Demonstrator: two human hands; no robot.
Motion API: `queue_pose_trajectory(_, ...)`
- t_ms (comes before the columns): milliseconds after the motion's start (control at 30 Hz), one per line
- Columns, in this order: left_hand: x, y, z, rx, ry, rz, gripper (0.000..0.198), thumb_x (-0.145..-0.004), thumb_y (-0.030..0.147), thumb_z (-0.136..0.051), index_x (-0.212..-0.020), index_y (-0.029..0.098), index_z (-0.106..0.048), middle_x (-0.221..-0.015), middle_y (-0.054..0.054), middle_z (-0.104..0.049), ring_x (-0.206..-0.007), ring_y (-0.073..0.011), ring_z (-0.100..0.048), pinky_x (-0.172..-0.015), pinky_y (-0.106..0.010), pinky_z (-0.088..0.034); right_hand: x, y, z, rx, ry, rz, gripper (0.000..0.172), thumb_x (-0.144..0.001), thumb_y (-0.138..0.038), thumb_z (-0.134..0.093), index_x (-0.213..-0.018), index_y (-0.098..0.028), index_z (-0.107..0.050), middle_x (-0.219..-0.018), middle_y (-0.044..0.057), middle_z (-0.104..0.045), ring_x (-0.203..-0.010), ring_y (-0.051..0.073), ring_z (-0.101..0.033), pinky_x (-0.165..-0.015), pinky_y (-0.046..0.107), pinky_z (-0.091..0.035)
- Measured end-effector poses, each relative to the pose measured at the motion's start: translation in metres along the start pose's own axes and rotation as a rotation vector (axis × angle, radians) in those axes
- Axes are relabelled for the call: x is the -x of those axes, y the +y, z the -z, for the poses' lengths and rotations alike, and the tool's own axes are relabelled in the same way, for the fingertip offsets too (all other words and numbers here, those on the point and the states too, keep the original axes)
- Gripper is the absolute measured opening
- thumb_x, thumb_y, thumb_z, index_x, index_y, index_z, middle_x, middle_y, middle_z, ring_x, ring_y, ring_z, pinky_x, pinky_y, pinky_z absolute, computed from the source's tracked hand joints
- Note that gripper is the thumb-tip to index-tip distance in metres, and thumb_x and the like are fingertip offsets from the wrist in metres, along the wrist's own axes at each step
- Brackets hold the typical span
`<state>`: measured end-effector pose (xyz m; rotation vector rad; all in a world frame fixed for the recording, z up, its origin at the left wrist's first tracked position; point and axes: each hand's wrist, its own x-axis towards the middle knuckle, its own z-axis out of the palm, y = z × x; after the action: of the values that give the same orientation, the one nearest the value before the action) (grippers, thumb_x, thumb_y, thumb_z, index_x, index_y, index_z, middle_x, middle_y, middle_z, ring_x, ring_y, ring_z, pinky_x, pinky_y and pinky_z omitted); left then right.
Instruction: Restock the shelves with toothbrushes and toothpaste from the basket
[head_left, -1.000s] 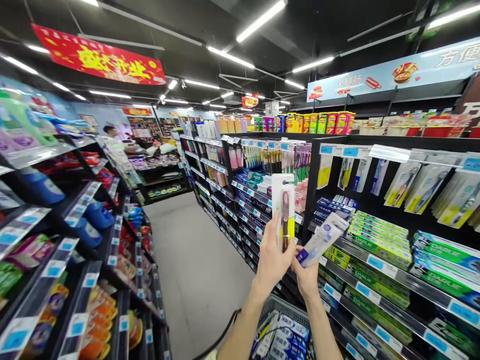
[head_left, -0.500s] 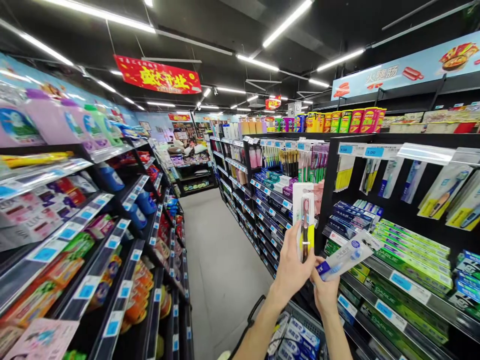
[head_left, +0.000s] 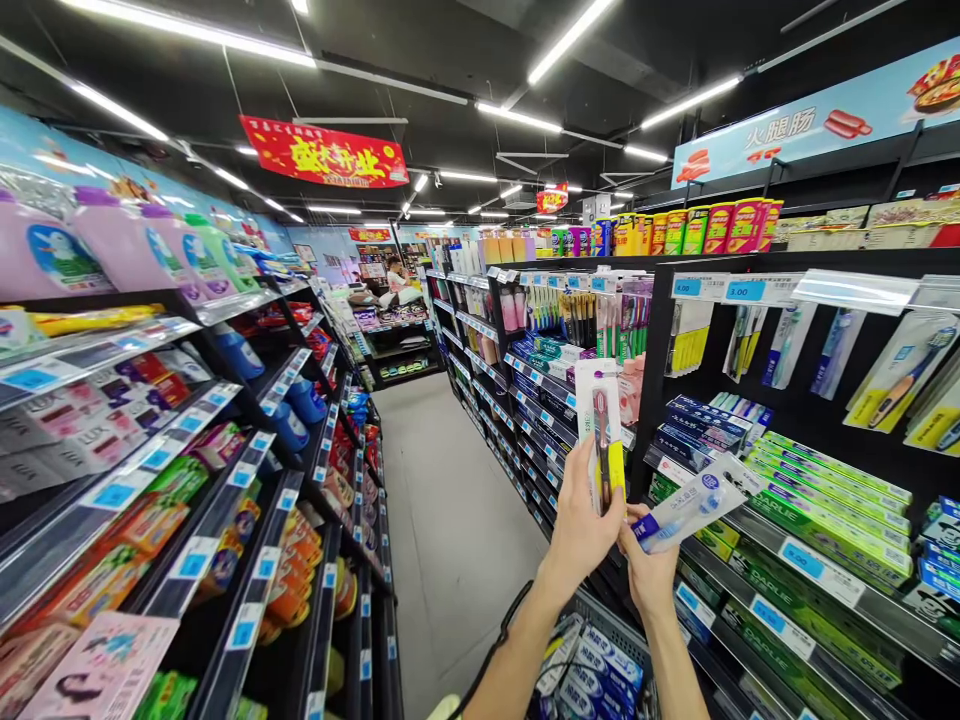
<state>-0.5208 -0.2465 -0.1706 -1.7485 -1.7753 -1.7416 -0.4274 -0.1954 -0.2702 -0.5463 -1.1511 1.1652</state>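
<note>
Fingers (head_left: pixel 577 478) of the left hand (head_left: pixel 586 532) are closed around the lower part of a toothbrush pack (head_left: pixel 603 425), which stands nearly upright above them. Its top has tipped slightly leftward over the last half second; both holds look unchanged, so I judge this a small turn within the same handling.

Just right of those fingers, the right hand (head_left: pixel 651 568) pinches the near end of a blue-and-white pack (head_left: pixel 699 505) slanting up and away; some of its fingertips are hidden. Below both, a basket (head_left: pixel 611 622) holds boxes (head_left: pixel 592 672) partly covered by the forearms and cut off by the lower edge. Right of and beyond the fingers, green boxes (head_left: pixel 832 485) line a shelf (head_left: pixel 817 562). Well beyond, a person (head_left: pixel 396 270) is too small to make out.
</note>
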Motion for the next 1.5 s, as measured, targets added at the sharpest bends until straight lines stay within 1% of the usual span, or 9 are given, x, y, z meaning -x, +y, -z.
queue_pose_trajectory(400,0.01,0.009,-0.009,-0.078,0.041,-0.032,0.072,-0.09,0.016,-0.067,-0.155,0.027,-0.038,-0.168,-0.015,-0.027,-0.156,-0.0321,-0.031,-0.127,-0.054,-0.033,-0.003,-0.005,0.008,0.067,0.017,0.073,0.029,-0.082,-0.043,-0.08,-0.092,-0.017,-0.074,-0.083,0.006,-0.07,-0.074,0.019,-0.066,-0.071,0.033,-0.057)
queue_pose_trajectory(533,0.013,0.012,-0.014,-0.071,0.079,-0.002,0.076,-0.086,0.024,-0.076,-0.153,0.027,-0.041,-0.16,-0.016,-0.038,-0.151,-0.0339,-0.038,-0.124,-0.057,-0.037,0.0,-0.006,0.007,0.128,0.053,0.197,0.022,-0.084,-0.038,-0.078,-0.086,-0.017,-0.07,-0.08,0.004,-0.067,-0.076,0.017,-0.064,-0.075,0.031,-0.057)
queue_pose_trajectory(667,0.014,0.011,-0.021,0.065,0.083,0.062,0.076,-0.083,0.021,-0.077,-0.151,0.028,-0.043,-0.149,-0.014,-0.05,-0.139,-0.0303,-0.052,-0.109,-0.049,-0.054,0.004,-0.004,0.006,0.137,0.057,0.236,0.019,-0.085,-0.034,-0.077,-0.086,-0.017,-0.067,-0.081,0.004,-0.065,-0.076,0.017,-0.062,-0.072,0.031,-0.057)
queue_pose_trajectory(833,0.017,0.006,-0.023,0.236,0.077,0.197,0.041,-0.094,0.022,-0.061,-0.135,0.025,-0.056,-0.125,-0.011,-0.066,-0.111,-0.0235,-0.068,-0.085,-0.035,-0.062,0.001,-0.013,0.007,0.167,0.015,0.317,0.015,-0.082,-0.028,-0.08,-0.084,-0.018,-0.069,-0.086,0.003,-0.064,-0.072,0.015,-0.06,-0.066,0.028,-0.054)
queue_pose_trajectory(933,0.017,0.003,-0.019,0.284,0.04,0.275,0.03,-0.097,0.025,-0.059,-0.127,0.023,-0.061,-0.118,-0.01,-0.072,-0.106,-0.0242,-0.07,-0.085,-0.035,-0.06,-0.003,-0.018,0.005,0.213,0.1,0.266,0.024,-0.077,-0.031,-0.084,-0.091,-0.017,-0.07,-0.1,0.007,-0.067,-0.071,0.013,-0.059,-0.067,0.028,-0.053)
queue_pose_trajectory(1033,0.016,0.001,-0.013,0.357,0.003,0.294,0.035,-0.098,0.026,-0.059,-0.132,0.024,-0.059,-0.123,-0.009,-0.073,-0.106,-0.0238,-0.071,-0.086,-0.033,-0.059,-0.004,-0.012,0.005,0.188,0.101,0.15,0.033,-0.075,-0.037,-0.086,-0.096,-0.016,-0.07,-0.104,0.009,-0.07,-0.071,0.014,-0.059,-0.066,0.028,-0.052)
queue_pose_trajectory(1200,0.015,-0.002,-0.01,0.47,-0.026,0.309,0.042,-0.098,0.027,-0.06,-0.14,0.026,-0.056,-0.13,-0.009,-0.071,-0.112,-0.0232,-0.07,-0.089,-0.032,-0.061,-0.001,0.008,0.008,0.076,0.012,-0.048,0.039,-0.075,-0.044,-0.085,-0.095,-0.014,-0.069,-0.08,0.005,-0.069,-0.068,0.017,-0.062,-0.064,0.03,-0.054)
queue_pose_trajectory(1367,0.017,-0.005,-0.014,0.55,-0.015,0.328,0.07,-0.092,0.031,-0.071,-0.155,0.029,-0.04,-0.147,-0.013,-0.058,-0.124,-0.0254,-0.063,-0.092,-0.038,-0.063,0.002,0.0,0.0,0.136,0.068,0.168,0.024,-0.083,-0.033,-0.081,-0.082,-0.017,-0.063,-0.077,0.001,-0.062,-0.073,0.016,-0.06,-0.072,0.029,-0.053)
queue_pose_trajectory(1500,0.019,-0.007,-0.017,0.622,-0.089,0.369,0.073,-0.084,0.033,-0.08,-0.15,0.029,-0.049,-0.153,-0.013,-0.054,-0.125,-0.0276,-0.064,-0.092,-0.039,-0.064,0.005,-0.002,-0.001,0.205,0.129,0.341,0.018,-0.086,-0.026,-0.077,-0.079,-0.019,-0.062,-0.077,-0.001,-0.059,-0.069,0.014,-0.058,-0.067,0.027,-0.051)
